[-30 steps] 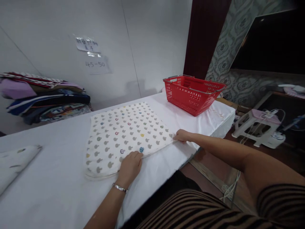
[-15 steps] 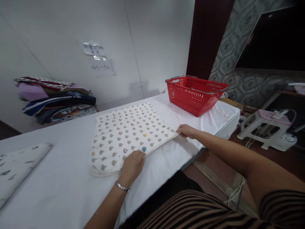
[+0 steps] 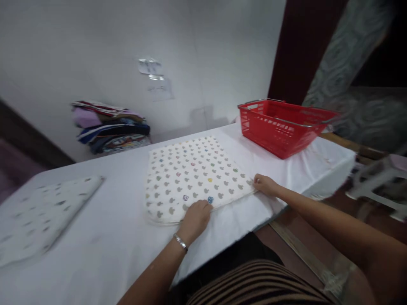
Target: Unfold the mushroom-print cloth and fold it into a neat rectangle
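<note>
Covering most of the lower frame, the long counter with a white cloth [image 3: 95,220] runs from the lower left up to the right side. On it, in the middle of the frame, lies the folded white cotton cloth printed with small grey and coloured shapes [image 3: 193,176]; it lies flat, with its near edge toward the person. At the upper right of the counter stands the red plastic shopping basket with metal handles [image 3: 282,127], well apart from the printed cloth. At the far left of the frame a second folded white cloth with grey marks [image 3: 44,212] lies on the counter; it is blurred. Behind the counter, in the upper left part, a stack of folded coloured fabrics [image 3: 110,127] is against the white wall [image 3: 95,51], and two paper notes [image 3: 154,76] are stuck on this wall above the printed cloth; their writing is too blurred to read.

At the bottom of the frame is the person's dark striped garment [image 3: 254,284]. The right hand [image 3: 265,185] is at the right near corner of the printed cloth, its fingers closed in a pinch on this corner. The left hand [image 3: 195,218] rests on the near edge of the same cloth, fingers bent down on the border; whether they grip it or only press, I cannot tell. A thin silver bracelet [image 3: 180,242] is around the left wrist.
</note>
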The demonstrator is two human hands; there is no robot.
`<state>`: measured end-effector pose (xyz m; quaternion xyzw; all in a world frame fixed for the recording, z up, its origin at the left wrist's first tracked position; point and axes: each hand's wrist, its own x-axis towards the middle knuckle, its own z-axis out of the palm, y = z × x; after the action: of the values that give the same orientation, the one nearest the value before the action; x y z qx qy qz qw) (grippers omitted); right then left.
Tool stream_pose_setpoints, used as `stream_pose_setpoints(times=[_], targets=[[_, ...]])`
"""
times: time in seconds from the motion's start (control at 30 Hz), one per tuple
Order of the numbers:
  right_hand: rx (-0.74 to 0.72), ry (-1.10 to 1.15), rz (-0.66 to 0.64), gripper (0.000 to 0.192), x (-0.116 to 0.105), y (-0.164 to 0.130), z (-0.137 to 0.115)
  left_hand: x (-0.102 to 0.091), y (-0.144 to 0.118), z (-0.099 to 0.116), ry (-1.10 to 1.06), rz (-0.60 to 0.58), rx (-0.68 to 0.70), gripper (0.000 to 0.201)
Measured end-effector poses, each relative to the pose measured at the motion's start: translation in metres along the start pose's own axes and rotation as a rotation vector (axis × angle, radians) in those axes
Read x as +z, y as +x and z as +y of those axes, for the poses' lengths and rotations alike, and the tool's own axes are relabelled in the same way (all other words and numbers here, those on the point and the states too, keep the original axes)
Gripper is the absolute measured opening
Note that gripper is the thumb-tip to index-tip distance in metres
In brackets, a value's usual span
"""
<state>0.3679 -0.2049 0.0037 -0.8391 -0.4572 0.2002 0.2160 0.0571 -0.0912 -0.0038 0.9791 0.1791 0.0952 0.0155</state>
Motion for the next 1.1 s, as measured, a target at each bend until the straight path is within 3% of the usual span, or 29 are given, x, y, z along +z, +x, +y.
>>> stream_pose_setpoints(times=[0.07, 0.27, 0.33, 0.43, 0.57, 0.7, 0.83, 0.93, 1.1], targets=[[-0.063, -0.105, -0.009, 0.002, 0.004, -0.005, 0.005, 0.002, -0.002, 0.004, 0.039, 0.009, -0.015, 0.013], [-0.162, -0.472, 0.037, 0.019, 0.008, -0.004, 0.028, 0.013, -0.004, 0.006, 0.082, 0.063, -0.024, 0.008], [-0.324, -0.510, 0.125, 0.021, 0.008, -0.005, 0.025, 0.015, -0.004, 0.006, 0.082, 0.074, -0.020, 0.008], [-0.654, -0.408, 0.215, 0.021, 0.016, -0.012, 0.002, 0.018, -0.004, 0.008, 0.078, 0.087, -0.010, 0.010], [-0.873, -0.262, 0.065, 0.023, 0.040, -0.025, -0.038, 0.020, -0.004, 0.008, 0.073, 0.096, -0.014, 0.013], [-0.948, -0.255, -0.024, 0.024, 0.060, -0.025, -0.048, 0.018, -0.005, 0.009, 0.065, 0.090, -0.040, 0.012], [-0.979, -0.303, -0.021, 0.023, 0.062, -0.022, -0.049, 0.014, -0.006, 0.011, 0.038, 0.082, -0.075, 0.013], [-1.035, -0.299, 0.002, 0.023, 0.065, -0.027, -0.067, 0.011, -0.005, 0.012, 0.007, 0.086, -0.110, 0.015], [-1.114, -0.253, -0.020, 0.020, 0.089, -0.035, -0.105, 0.008, -0.005, 0.013, -0.011, 0.065, -0.178, 0.010]])
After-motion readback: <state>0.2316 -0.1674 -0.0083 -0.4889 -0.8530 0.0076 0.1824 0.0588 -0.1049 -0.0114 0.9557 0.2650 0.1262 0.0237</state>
